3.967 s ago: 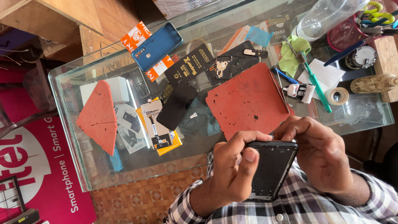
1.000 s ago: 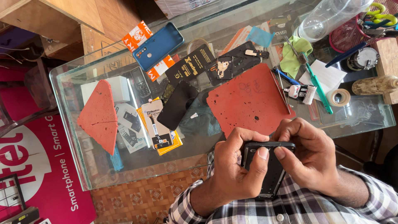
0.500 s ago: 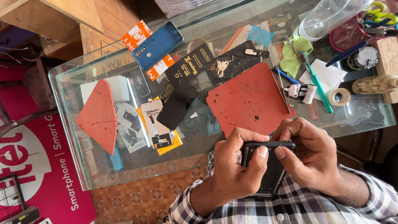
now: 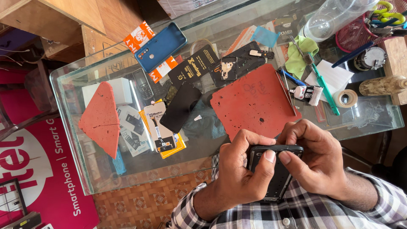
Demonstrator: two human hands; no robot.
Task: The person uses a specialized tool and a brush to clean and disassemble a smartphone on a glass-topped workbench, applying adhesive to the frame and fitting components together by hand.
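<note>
Both my hands hold a black smartphone (image 4: 277,169) just below the near edge of the glass table (image 4: 72,140). My left hand (image 4: 241,171) wraps its left side, thumb pressed on the top edge. My right hand (image 4: 316,159) grips the right side, its thumb meeting the left thumb at the phone's top rim. The phone's lower end is hidden against my checked shirt. A red-orange square mat (image 4: 254,101) lies on the glass right above my hands.
On the glass lie a blue phone back cover (image 4: 160,46), a black phone part (image 4: 180,107), a red triangular mat (image 4: 101,116), small packets, a green-handled tool (image 4: 326,91), a tape roll (image 4: 345,98), a glue tube (image 4: 308,93) and a clear plastic bottle (image 4: 335,17).
Four seconds ago the phone was tilted with its face more exposed; since then both thumbs have closed onto its top edge. Over the last second nothing visibly moves.
</note>
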